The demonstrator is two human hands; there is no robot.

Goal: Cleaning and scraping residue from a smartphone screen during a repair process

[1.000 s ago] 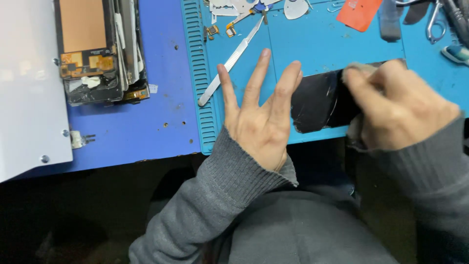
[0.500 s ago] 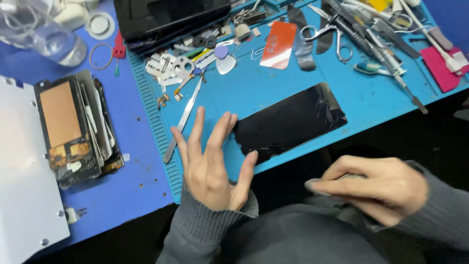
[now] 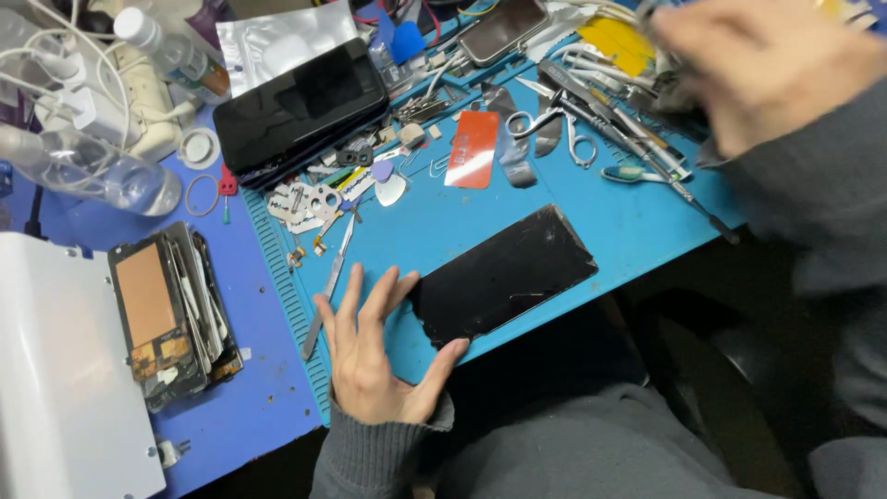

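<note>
A cluttered repair bench filled the view, a light blue work mat (image 3: pixel 601 222) laid over a darker blue table (image 3: pixel 231 407). Nearest the camera, the left hand (image 3: pixel 374 360) lay flat on the mat's front edge, fingers spread wide and holding nothing. The black phone screen panel (image 3: pixel 504 274) lay tilted on the mat just to the right of that hand, its broken lower corner touching or nearly touching the thumb tip. Just left of the fingers a slim metal pry tool (image 3: pixel 328 286) lay on the mat's ribbed border. Well to the left of the hand, on the table, sat a stack of stripped phone frames (image 3: pixel 171 314) beside a white device (image 3: pixel 55 370). Beyond the panel lay an orange card (image 3: pixel 473 150) and a pair of scissors (image 3: pixel 554 125). Farther back stood a black phone (image 3: pixel 300 111), with a clear plastic bottle (image 3: pixel 92 176) to its left. At the far right the right hand (image 3: pixel 767 65) hung blurred above the tools; whether its fingers held anything could not be told.
</note>
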